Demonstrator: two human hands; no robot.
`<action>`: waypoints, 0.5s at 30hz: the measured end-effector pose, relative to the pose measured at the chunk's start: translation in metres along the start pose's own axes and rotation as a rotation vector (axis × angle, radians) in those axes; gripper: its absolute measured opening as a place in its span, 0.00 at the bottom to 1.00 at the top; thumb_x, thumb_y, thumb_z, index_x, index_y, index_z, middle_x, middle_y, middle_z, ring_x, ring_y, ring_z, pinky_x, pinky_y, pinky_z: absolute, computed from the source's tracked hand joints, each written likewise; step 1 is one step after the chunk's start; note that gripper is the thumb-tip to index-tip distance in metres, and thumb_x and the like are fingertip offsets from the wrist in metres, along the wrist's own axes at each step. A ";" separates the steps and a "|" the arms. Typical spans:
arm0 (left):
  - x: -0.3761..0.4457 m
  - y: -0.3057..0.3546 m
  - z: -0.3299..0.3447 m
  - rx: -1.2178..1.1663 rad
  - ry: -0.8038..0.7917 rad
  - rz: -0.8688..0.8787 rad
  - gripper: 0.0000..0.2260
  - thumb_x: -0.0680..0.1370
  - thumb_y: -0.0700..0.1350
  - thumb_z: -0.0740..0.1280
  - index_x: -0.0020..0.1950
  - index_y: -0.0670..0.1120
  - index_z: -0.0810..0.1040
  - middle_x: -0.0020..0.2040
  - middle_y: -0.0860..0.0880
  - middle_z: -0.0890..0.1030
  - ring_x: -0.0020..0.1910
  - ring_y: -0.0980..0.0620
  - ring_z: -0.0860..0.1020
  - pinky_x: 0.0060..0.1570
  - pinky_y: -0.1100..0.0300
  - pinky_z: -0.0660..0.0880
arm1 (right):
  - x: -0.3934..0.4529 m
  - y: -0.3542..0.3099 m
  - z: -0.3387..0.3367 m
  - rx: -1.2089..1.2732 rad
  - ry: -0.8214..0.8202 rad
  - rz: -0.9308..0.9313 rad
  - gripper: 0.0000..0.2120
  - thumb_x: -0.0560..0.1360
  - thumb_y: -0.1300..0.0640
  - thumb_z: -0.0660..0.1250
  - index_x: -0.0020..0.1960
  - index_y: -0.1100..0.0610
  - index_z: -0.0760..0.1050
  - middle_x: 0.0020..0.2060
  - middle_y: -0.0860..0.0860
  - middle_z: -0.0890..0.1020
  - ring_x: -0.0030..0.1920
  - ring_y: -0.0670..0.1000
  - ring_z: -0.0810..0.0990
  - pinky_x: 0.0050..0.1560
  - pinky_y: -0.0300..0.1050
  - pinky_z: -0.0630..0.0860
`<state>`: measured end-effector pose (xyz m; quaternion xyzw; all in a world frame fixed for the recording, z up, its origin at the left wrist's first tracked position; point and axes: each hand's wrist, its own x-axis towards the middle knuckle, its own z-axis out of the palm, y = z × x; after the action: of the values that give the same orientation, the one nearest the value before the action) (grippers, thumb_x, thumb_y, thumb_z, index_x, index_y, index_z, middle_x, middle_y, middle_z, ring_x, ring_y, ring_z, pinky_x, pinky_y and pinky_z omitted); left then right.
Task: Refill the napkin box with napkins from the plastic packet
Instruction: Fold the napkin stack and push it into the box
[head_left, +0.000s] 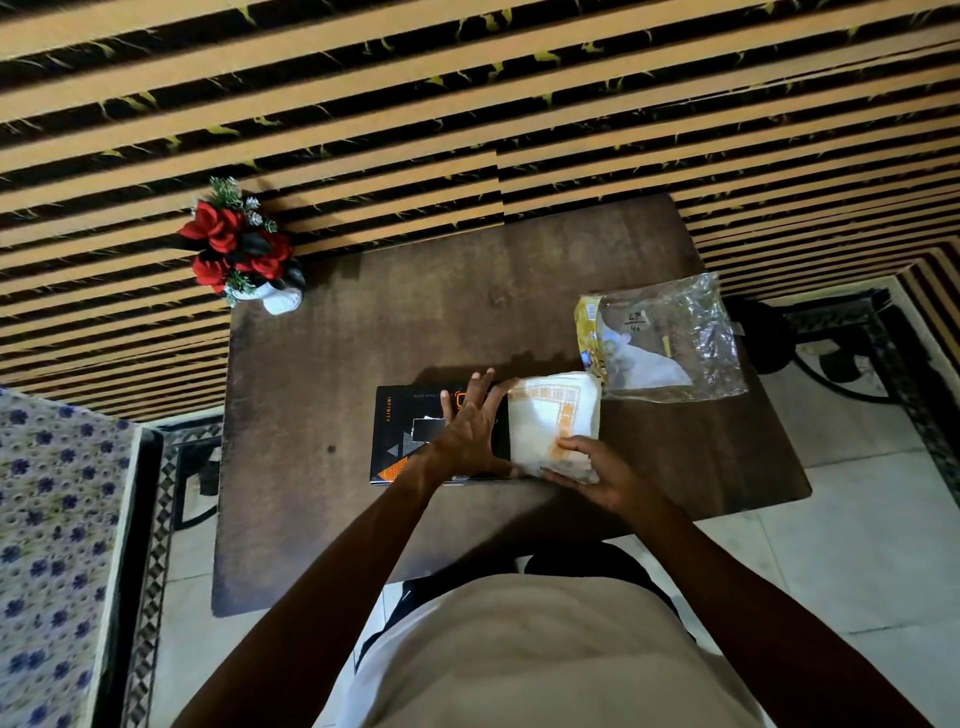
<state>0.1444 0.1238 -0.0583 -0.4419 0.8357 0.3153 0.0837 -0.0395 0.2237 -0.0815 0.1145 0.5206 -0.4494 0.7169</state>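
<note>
Box (410, 434): black napkin box, my left hand (467, 436) flat on it, fingers spread.
Napkins (553, 421): touching box's right end, right hand (597, 467) gripping their near edge.

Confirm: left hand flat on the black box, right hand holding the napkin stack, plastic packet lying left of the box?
Not quite. The head view shows the packet lying to the right of the box, beyond the napkin stack. The rest holds: left hand flat on the box, right hand holding the stack.
</note>
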 end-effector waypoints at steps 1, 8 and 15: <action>-0.001 0.000 0.000 0.008 -0.003 -0.002 0.56 0.60 0.57 0.80 0.78 0.53 0.48 0.80 0.46 0.44 0.78 0.42 0.40 0.70 0.33 0.35 | 0.000 0.000 -0.001 -0.102 0.013 0.001 0.13 0.75 0.66 0.64 0.59 0.62 0.72 0.55 0.62 0.78 0.54 0.60 0.78 0.40 0.57 0.84; -0.002 0.001 0.003 0.089 -0.017 -0.011 0.55 0.62 0.60 0.79 0.78 0.52 0.48 0.80 0.46 0.41 0.78 0.42 0.38 0.70 0.34 0.34 | 0.004 -0.011 -0.006 -0.568 0.081 0.050 0.16 0.73 0.63 0.68 0.60 0.63 0.75 0.45 0.57 0.83 0.42 0.53 0.82 0.40 0.45 0.79; 0.001 0.001 0.004 0.158 -0.048 -0.032 0.58 0.62 0.63 0.77 0.79 0.51 0.43 0.79 0.45 0.37 0.77 0.41 0.35 0.69 0.35 0.32 | 0.014 -0.006 0.008 -0.455 0.087 -0.088 0.15 0.73 0.65 0.68 0.59 0.63 0.76 0.51 0.60 0.83 0.49 0.58 0.82 0.51 0.54 0.80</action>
<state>0.1422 0.1258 -0.0609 -0.4394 0.8485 0.2576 0.1434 -0.0385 0.2077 -0.0885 -0.0538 0.6432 -0.3458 0.6810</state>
